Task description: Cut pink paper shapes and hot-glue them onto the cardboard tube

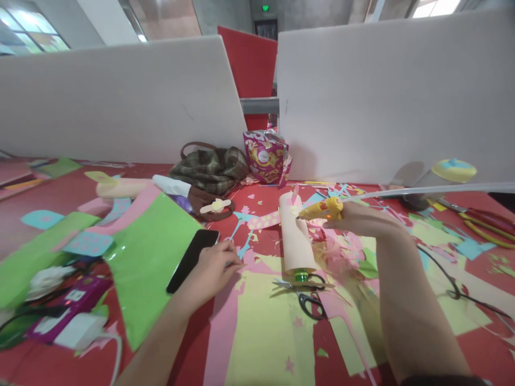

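My right hand grips a yellow glue gun, with a long clear glue stick running out behind it to the right. The gun's nozzle points left at the top of a bottle wrapped in pale peach paper, which lies on the red table with its green cap toward me. My left hand rests on the table with fingers curled and pinched near a small paper scrap, just beside a black phone. Whether it holds anything is unclear.
Black-handled scissors lie below the bottle. Green, pink and yellow paper sheets and scraps cover the table. A plaid bag, a snack pouch, a purple power strip, red-handled pliers and white dividers stand around.
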Demonstrator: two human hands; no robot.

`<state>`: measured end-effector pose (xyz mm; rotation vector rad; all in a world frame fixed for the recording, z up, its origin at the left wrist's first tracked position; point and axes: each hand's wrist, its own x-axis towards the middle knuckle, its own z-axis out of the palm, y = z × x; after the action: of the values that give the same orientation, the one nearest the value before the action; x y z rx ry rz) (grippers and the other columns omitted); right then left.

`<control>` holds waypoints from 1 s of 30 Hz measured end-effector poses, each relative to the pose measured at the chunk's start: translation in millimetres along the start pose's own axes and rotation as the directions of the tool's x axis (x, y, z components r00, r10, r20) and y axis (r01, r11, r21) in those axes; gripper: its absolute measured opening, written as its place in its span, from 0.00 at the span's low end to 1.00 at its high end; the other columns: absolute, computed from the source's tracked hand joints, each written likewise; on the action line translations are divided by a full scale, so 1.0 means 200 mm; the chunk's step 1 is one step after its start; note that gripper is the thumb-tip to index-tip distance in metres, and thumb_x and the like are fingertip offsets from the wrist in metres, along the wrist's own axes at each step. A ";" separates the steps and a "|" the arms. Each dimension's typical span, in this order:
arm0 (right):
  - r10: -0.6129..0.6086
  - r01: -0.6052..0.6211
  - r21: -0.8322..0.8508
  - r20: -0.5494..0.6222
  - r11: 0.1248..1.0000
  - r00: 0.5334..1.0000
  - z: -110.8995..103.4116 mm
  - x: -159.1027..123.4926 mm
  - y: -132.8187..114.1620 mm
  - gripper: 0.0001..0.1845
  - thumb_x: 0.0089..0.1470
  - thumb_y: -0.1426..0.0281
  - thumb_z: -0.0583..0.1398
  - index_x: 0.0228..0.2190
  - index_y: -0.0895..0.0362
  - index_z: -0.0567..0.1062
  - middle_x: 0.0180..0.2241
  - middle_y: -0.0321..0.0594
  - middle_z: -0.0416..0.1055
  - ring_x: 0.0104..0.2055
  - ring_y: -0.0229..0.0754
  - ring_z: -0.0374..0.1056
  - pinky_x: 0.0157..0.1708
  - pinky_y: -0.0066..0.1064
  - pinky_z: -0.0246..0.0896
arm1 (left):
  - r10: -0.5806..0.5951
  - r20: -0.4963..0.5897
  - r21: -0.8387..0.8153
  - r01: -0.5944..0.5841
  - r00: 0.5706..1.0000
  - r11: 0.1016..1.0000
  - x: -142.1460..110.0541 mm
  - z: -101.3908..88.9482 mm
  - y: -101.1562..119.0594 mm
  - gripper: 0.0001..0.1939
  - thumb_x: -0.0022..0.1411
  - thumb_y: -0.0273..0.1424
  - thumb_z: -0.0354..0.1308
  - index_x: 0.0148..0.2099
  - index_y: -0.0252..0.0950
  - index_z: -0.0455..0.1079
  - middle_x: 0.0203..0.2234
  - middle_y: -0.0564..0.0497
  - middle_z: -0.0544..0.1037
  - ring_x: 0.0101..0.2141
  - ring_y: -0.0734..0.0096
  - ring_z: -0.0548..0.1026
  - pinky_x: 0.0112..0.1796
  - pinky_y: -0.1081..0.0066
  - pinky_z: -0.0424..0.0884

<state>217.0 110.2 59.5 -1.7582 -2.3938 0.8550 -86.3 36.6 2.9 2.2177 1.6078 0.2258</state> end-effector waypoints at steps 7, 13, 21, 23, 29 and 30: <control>-0.003 0.003 -0.009 0.005 1.000 1.000 0.00 0.00 -0.02 0.14 0.43 0.64 0.56 0.36 0.50 0.71 0.26 0.35 0.71 0.27 0.42 0.66 0.25 0.27 0.60 | 0.017 -0.078 -0.120 -0.026 0.997 0.992 0.07 0.00 0.07 0.12 0.55 0.33 0.48 0.29 0.36 0.72 0.27 0.51 0.70 0.29 0.73 0.69 0.34 0.74 0.62; -0.008 0.008 0.007 -0.004 1.000 1.000 0.00 0.00 -0.02 0.10 0.43 0.66 0.57 0.32 0.50 0.72 0.26 0.35 0.71 0.29 0.42 0.66 0.26 0.27 0.60 | -0.013 -0.180 -0.161 -0.016 0.984 0.987 0.15 0.02 0.14 0.12 0.56 0.32 0.47 0.28 0.35 0.70 0.28 0.50 0.72 0.32 0.71 0.69 0.35 0.73 0.63; -0.002 0.001 0.038 0.012 0.999 1.000 -0.01 -0.01 -0.04 0.11 0.43 0.65 0.58 0.33 0.49 0.72 0.25 0.34 0.71 0.28 0.43 0.66 0.25 0.28 0.59 | -0.012 -0.187 -0.196 -0.026 0.982 0.980 0.26 0.05 0.22 0.11 0.56 0.31 0.45 0.26 0.35 0.66 0.27 0.50 0.72 0.31 0.70 0.68 0.34 0.72 0.63; -0.005 0.005 0.018 0.020 1.000 1.000 -0.01 -0.01 -0.04 0.11 0.43 0.65 0.57 0.33 0.49 0.72 0.25 0.34 0.71 0.28 0.42 0.66 0.24 0.28 0.58 | -0.011 -0.196 -0.208 -0.030 0.981 0.978 0.30 0.06 0.24 0.11 0.56 0.31 0.44 0.26 0.35 0.65 0.26 0.51 0.71 0.30 0.71 0.68 0.33 0.73 0.63; 0.008 -0.008 -0.030 0.011 1.000 1.000 0.00 0.00 -0.02 0.13 0.43 0.63 0.57 0.35 0.48 0.71 0.26 0.34 0.72 0.27 0.41 0.66 0.24 0.27 0.59 | -0.018 -0.173 -0.234 -0.023 0.985 0.972 0.39 0.08 0.27 0.11 0.55 0.30 0.44 0.25 0.34 0.64 0.22 0.52 0.71 0.25 0.74 0.68 0.27 0.75 0.63; 0.004 -0.003 -0.032 0.010 0.999 1.000 0.00 0.00 -0.01 0.13 0.43 0.63 0.57 0.35 0.49 0.71 0.26 0.34 0.72 0.28 0.41 0.66 0.25 0.27 0.60 | -0.018 -0.169 -0.234 -0.023 0.986 0.972 0.41 0.08 0.28 0.11 0.55 0.30 0.44 0.25 0.34 0.64 0.22 0.52 0.71 0.25 0.73 0.69 0.27 0.75 0.63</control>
<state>215.7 109.5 61.3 -1.7741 -2.4246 0.8331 -4.8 95.3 1.9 2.0650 1.5719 0.5894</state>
